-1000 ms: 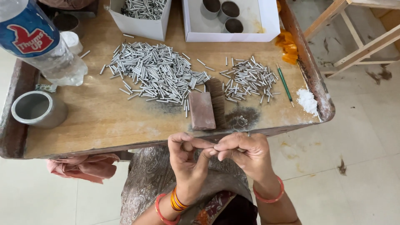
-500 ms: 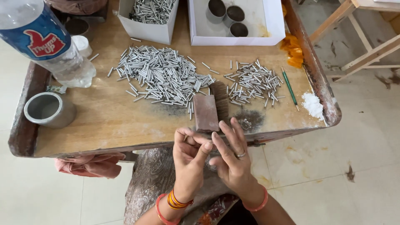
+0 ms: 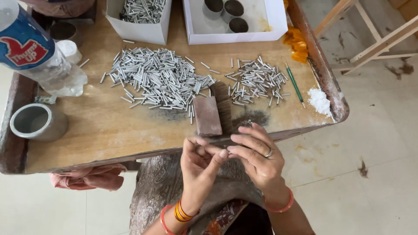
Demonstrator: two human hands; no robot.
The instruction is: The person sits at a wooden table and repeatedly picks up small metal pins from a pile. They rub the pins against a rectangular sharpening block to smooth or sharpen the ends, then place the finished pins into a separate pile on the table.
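Observation:
My left hand (image 3: 199, 163) and my right hand (image 3: 257, 157) meet fingertip to fingertip just below the wooden table's front edge (image 3: 109, 156). The left thumb and fingers are pinched together, and the right forefinger and thumb touch them while the other right fingers spread. Whatever is between the fingertips is hidden. Right above the hands a brown rectangular block (image 3: 207, 115) lies on the table beside a dark brush (image 3: 224, 102). A large heap of short silver tubes (image 3: 156, 78) lies behind it, with a smaller heap (image 3: 257, 80) to the right.
Two white boxes stand at the back, one with tubes (image 3: 139, 19) and one with metal cups (image 3: 235, 17). A plastic bottle (image 3: 39, 56) and a metal cup (image 3: 35, 122) are at the left. A green stick (image 3: 295, 85), white powder (image 3: 320, 101) and a wooden frame (image 3: 374, 37) are at the right.
My right hand has spread its fingers and shifted slightly, while the left hand stays pinched. The view has tilted so the table sits a little lower and closer.

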